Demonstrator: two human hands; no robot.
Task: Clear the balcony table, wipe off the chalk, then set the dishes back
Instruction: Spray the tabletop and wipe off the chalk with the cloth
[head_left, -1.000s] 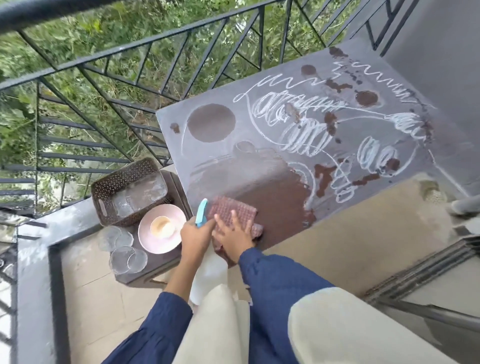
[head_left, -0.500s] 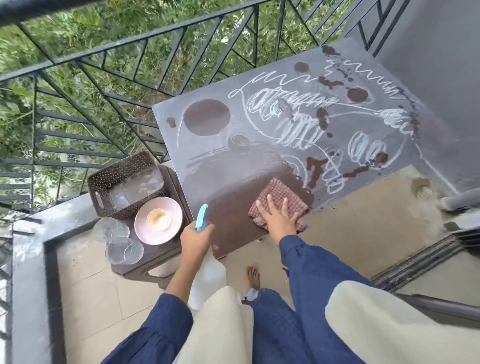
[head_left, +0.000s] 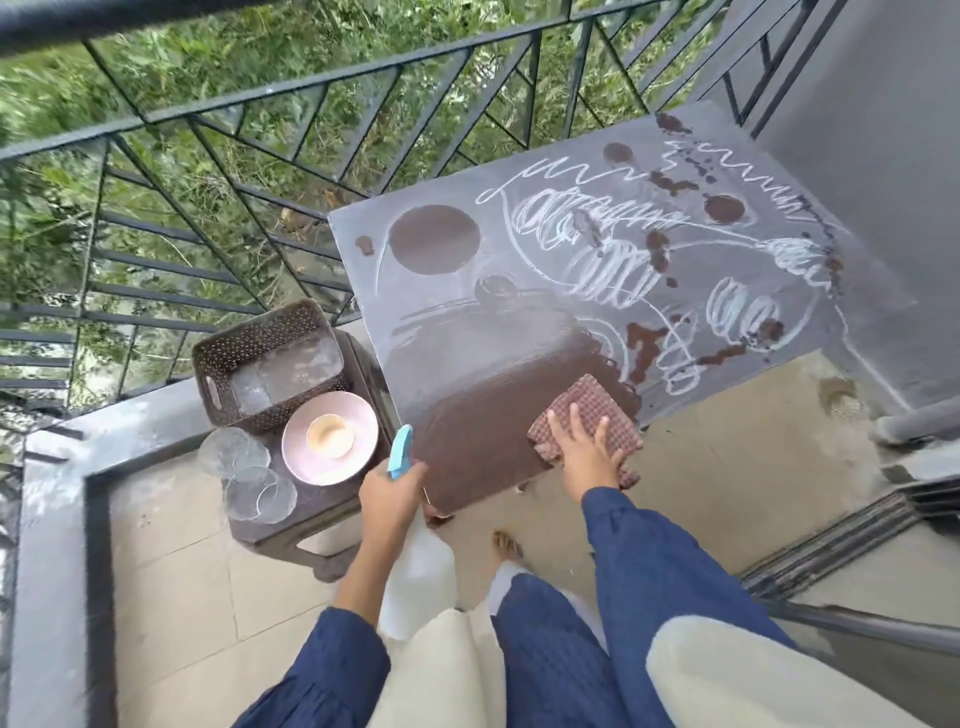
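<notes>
Neck of spray bottle (head_left: 422, 571) inside left hand (head_left: 390, 496), middle of cloth (head_left: 589, 401) under right hand (head_left: 584, 453)

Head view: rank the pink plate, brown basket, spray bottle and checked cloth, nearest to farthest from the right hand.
1. Red-checked cloth, under the right hand.
2. White spray bottle with blue trigger, in the left hand grip.
3. Round pink plate, on the dark side stool, left.
4. Brown woven basket, behind the plate.

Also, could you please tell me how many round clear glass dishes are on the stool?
2 plainly: one glass dish left of the pink plate, and a second glass dish just nearer the person, on the stool. Since they are transparent and overlap, a third could be hidden.
</notes>
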